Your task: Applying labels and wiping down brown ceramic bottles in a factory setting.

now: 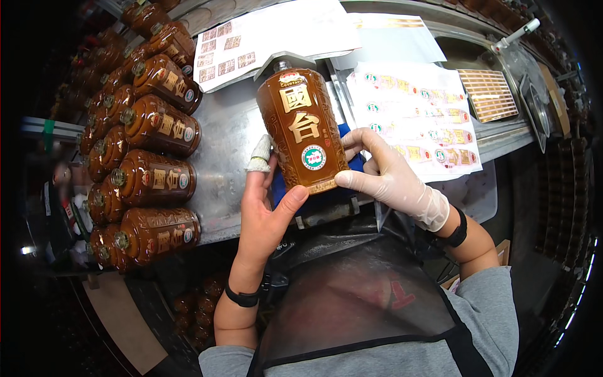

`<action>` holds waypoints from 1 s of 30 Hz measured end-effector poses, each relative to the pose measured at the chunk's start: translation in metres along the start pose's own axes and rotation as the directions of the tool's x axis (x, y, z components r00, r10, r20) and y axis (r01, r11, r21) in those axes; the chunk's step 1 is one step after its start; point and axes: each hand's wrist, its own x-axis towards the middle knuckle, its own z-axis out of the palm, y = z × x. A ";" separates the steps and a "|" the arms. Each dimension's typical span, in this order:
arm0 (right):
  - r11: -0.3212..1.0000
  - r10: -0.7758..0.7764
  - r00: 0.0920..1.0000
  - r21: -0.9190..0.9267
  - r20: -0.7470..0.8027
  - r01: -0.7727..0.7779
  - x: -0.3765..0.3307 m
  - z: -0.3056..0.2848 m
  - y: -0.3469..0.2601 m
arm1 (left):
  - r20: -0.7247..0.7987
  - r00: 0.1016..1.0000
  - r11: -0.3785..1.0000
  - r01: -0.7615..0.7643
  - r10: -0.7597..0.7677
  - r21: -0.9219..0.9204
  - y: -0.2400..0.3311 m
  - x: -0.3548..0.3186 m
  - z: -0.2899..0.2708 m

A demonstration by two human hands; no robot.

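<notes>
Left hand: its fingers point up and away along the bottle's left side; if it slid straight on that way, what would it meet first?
Judging by the head view, the left hand would run along the brown bottle over bare metal worktop, likely reaching the white label sheet first. Depth is uncertain.

Brown glaze, gold lettering, white sheets

The held bottle (303,129) is glossy amber-brown with gold characters, a red-and-white top badge and a green-ringed round seal; bottles of the same colouring (147,151) lie at nine o'clock. The right hand (392,179) wears a white glove; the left hand (267,213) is bare with a white-wrapped fingertip. At two o'clock, white label sheets (418,116) carry red, green and gold stickers on the grey steel bench (229,135).
</notes>
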 end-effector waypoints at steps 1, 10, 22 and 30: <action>1.000 -0.002 1.000 0.004 0.003 0.002 0.000 0.000 0.000 | 0.000 1.000 1.000 -0.002 0.002 -0.006 -0.001 0.000 0.000; 1.000 -0.005 1.000 -0.006 -0.004 0.005 0.002 0.000 0.001 | 0.002 1.000 1.000 -0.018 0.018 -0.008 -0.001 0.001 0.000; 0.998 -0.050 0.999 -0.049 -0.002 0.050 0.002 -0.001 0.003 | 0.019 0.998 0.998 -0.059 0.059 0.017 -0.002 0.001 0.000; 0.973 0.084 0.973 0.230 -0.214 -0.034 0.002 -0.035 0.002 | 0.019 0.998 0.997 -0.059 0.058 0.055 -0.003 -0.001 -0.003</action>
